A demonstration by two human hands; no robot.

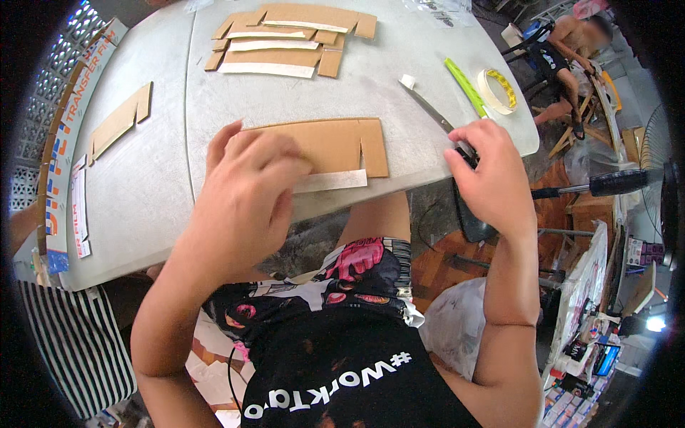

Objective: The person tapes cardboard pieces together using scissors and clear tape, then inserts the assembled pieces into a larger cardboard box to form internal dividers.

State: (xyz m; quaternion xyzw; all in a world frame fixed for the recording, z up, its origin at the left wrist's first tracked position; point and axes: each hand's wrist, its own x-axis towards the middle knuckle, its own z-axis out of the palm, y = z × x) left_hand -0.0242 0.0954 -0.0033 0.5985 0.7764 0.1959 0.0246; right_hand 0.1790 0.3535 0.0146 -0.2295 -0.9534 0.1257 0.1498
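One notched cardboard piece [335, 146] is pressed flat at the near edge of the grey table [157, 185] by the left hand [246, 192], fingers spread. A utility knife [435, 110] is gripped by the right hand [492, 175], fingers clamped. Beyond: one cardboard stack [285, 39], one tape roll [497, 90], one green ruler [465, 87].

A pale grey plastic folding table [143, 192] with rounded corners fills the upper left, standing over a reddish-brown patterned floor [442, 260]. To the right stand wooden chairs [581, 118] and a black pedestal fan [660, 182]. A small bright lamp [655, 323] glows at the lower right beside cluttered shelves [585, 357].
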